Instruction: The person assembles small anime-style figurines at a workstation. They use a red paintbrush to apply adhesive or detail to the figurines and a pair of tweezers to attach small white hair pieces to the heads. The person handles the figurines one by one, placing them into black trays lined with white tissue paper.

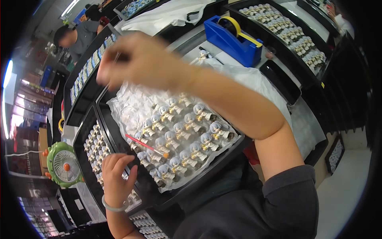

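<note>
Half open, the left hand (pixel 117 175) curls, thumb apart, any hold unclear. The right hand (pixel 137 63) blurs, fingers bent, grip indistinct. A red brush (pixel 145 145) crosses figurines (pixel 175 163) on white sheeting (pixel 127 106). Rightward, a yellow sticker (pixel 322 85) marks a black tray (pixel 295 60).

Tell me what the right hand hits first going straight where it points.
Likely the row of bluish figurines to the left of the right hand; it may pass over them, as its height is unclear.
</note>
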`<state>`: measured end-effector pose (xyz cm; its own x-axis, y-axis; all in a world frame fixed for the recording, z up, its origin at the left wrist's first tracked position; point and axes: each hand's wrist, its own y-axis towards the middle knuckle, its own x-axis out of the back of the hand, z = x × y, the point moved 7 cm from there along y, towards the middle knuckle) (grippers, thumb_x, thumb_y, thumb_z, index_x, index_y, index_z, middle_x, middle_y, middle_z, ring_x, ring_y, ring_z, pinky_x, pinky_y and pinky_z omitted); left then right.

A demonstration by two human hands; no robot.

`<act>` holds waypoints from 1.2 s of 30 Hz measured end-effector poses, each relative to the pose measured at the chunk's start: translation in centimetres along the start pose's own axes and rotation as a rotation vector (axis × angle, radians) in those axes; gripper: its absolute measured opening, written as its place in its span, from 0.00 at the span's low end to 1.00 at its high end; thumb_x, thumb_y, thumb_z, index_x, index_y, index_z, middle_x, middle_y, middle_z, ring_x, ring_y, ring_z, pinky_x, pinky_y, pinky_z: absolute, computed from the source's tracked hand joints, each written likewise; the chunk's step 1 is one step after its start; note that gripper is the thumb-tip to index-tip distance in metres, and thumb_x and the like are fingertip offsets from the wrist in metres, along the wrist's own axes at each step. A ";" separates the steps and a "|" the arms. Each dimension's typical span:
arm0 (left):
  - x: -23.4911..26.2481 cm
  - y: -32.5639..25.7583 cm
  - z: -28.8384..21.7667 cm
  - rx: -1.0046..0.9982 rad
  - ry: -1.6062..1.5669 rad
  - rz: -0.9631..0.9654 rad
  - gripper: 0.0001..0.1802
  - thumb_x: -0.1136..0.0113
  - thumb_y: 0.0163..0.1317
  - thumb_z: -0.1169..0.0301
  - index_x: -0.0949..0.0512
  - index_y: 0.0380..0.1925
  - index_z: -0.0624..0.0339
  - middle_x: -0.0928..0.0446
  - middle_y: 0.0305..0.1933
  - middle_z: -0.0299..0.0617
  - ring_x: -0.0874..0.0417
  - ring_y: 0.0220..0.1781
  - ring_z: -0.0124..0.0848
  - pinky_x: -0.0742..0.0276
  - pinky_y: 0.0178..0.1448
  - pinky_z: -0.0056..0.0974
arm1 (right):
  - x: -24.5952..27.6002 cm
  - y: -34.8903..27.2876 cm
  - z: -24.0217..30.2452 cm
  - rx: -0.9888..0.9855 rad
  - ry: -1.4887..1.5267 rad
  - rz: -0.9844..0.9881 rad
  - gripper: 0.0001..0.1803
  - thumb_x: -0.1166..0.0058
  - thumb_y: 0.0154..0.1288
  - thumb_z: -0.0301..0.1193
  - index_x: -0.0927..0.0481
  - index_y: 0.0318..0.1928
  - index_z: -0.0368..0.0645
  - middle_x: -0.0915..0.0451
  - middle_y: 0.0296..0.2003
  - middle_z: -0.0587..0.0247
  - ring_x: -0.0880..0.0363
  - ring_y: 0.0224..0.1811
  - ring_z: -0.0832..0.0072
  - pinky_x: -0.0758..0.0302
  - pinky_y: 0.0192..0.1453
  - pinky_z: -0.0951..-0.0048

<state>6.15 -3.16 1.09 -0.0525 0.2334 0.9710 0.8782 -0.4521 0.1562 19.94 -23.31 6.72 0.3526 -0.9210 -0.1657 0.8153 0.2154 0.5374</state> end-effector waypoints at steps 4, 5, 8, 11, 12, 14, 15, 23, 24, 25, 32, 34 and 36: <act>0.0 4.7 -3.4 -0.149 -0.081 -0.009 0.10 0.41 0.43 0.77 0.25 0.29 0.59 0.26 0.32 0.43 0.27 0.40 0.42 0.35 0.47 0.41 | 8.4 -4.6 0.8 -0.093 -0.452 -0.051 0.14 0.44 0.54 0.40 0.22 0.27 0.40 0.23 0.19 0.67 0.30 0.19 0.82 0.33 0.23 0.79; 0.2 6.4 -4.0 -0.184 -0.101 -0.021 0.10 0.41 0.44 0.76 0.25 0.30 0.60 0.26 0.32 0.43 0.27 0.40 0.42 0.35 0.47 0.41 | 10.9 -6.3 -1.0 -0.124 -0.626 -0.057 0.14 0.45 0.55 0.39 0.22 0.30 0.39 0.23 0.20 0.67 0.31 0.20 0.81 0.34 0.24 0.80; -0.8 12.1 -5.5 -0.317 -0.163 -0.075 0.09 0.43 0.47 0.74 0.25 0.31 0.60 0.26 0.33 0.45 0.27 0.42 0.43 0.35 0.49 0.42 | 14.7 -12.1 -5.1 -0.243 -1.212 -0.001 0.15 0.42 0.49 0.38 0.22 0.31 0.38 0.23 0.22 0.56 0.25 0.23 0.67 0.29 0.29 0.71; -4.2 19.7 -6.6 -0.439 -0.100 -0.071 0.12 0.44 0.48 0.71 0.24 0.35 0.59 0.24 0.36 0.45 0.27 0.45 0.43 0.35 0.51 0.42 | 15.3 -15.5 -8.1 -0.389 -1.282 -0.044 0.17 0.39 0.45 0.40 0.22 0.31 0.39 0.22 0.25 0.52 0.22 0.29 0.60 0.27 0.34 0.65; -5.9 22.2 -6.6 -0.392 -0.080 -0.012 0.15 0.43 0.47 0.70 0.24 0.37 0.58 0.24 0.37 0.45 0.27 0.46 0.43 0.34 0.52 0.43 | 15.3 -16.0 -8.4 -0.429 -1.300 -0.053 0.18 0.39 0.45 0.40 0.22 0.31 0.39 0.21 0.26 0.52 0.22 0.31 0.58 0.26 0.35 0.63; -9.3 25.8 -7.1 -0.282 0.017 0.130 0.20 0.41 0.44 0.67 0.24 0.41 0.56 0.24 0.40 0.45 0.29 0.50 0.43 0.35 0.55 0.45 | 14.7 -15.9 -8.4 -0.487 -1.277 -0.040 0.18 0.39 0.44 0.40 0.22 0.31 0.39 0.21 0.27 0.53 0.22 0.31 0.59 0.26 0.36 0.63; -11.1 26.7 -7.2 -0.218 0.089 0.217 0.23 0.40 0.42 0.66 0.24 0.44 0.54 0.24 0.42 0.45 0.30 0.52 0.44 0.37 0.56 0.45 | 14.5 -16.0 -8.6 -0.519 -1.262 -0.032 0.18 0.38 0.44 0.41 0.22 0.32 0.40 0.21 0.27 0.53 0.21 0.31 0.59 0.26 0.36 0.63; -14.5 28.7 -11.3 -0.201 -0.088 0.335 0.22 0.45 0.48 0.66 0.26 0.47 0.56 0.24 0.42 0.46 0.26 0.48 0.39 0.33 0.54 0.45 | 16.7 -18.2 -5.7 -0.376 -1.189 -0.141 0.17 0.40 0.46 0.32 0.23 0.39 0.41 0.21 0.29 0.57 0.21 0.31 0.65 0.26 0.36 0.68; -13.0 28.6 -11.3 -0.182 -0.340 0.276 0.19 0.45 0.50 0.67 0.25 0.44 0.58 0.23 0.38 0.46 0.24 0.43 0.37 0.31 0.51 0.43 | 17.2 -18.1 -4.2 -0.352 -1.060 -0.212 0.17 0.41 0.49 0.32 0.24 0.40 0.40 0.22 0.27 0.60 0.23 0.28 0.71 0.28 0.33 0.73; -11.4 28.3 -11.0 -0.155 -0.591 0.204 0.16 0.46 0.51 0.67 0.24 0.41 0.59 0.22 0.35 0.45 0.22 0.38 0.34 0.29 0.47 0.42 | 17.6 -17.9 -2.5 -0.330 -0.930 -0.274 0.16 0.43 0.51 0.31 0.24 0.42 0.39 0.22 0.25 0.63 0.25 0.25 0.78 0.30 0.29 0.77; 1.7 25.3 -4.9 0.220 -0.862 -0.220 0.16 0.46 0.55 0.69 0.28 0.43 0.60 0.25 0.31 0.38 0.23 0.30 0.25 0.27 0.34 0.29 | 19.9 -19.0 2.1 -0.427 -0.345 -0.504 0.15 0.44 0.56 0.31 0.23 0.44 0.38 0.29 0.20 0.76 0.39 0.17 0.90 0.44 0.20 0.86; 3.8 24.5 -0.1 0.165 -0.957 -0.182 0.18 0.47 0.55 0.72 0.30 0.47 0.63 0.25 0.37 0.39 0.23 0.36 0.26 0.26 0.41 0.31 | 20.0 -19.0 0.3 -0.455 -0.365 -0.441 0.15 0.44 0.56 0.32 0.23 0.43 0.38 0.28 0.20 0.76 0.38 0.18 0.91 0.43 0.21 0.87; 5.2 21.7 3.7 0.226 -0.957 -0.147 0.18 0.46 0.54 0.73 0.30 0.46 0.64 0.25 0.39 0.39 0.22 0.38 0.27 0.26 0.44 0.31 | 19.2 -18.2 -0.9 -0.467 -0.705 -0.323 0.17 0.43 0.53 0.32 0.24 0.44 0.37 0.27 0.19 0.66 0.33 0.18 0.81 0.36 0.24 0.80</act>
<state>26.70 -8.60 8.89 0.1503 0.9152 0.3740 0.9688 -0.2116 0.1286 12.31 -44.62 -7.03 -0.1641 -0.9114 0.3774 0.9832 -0.1203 0.1370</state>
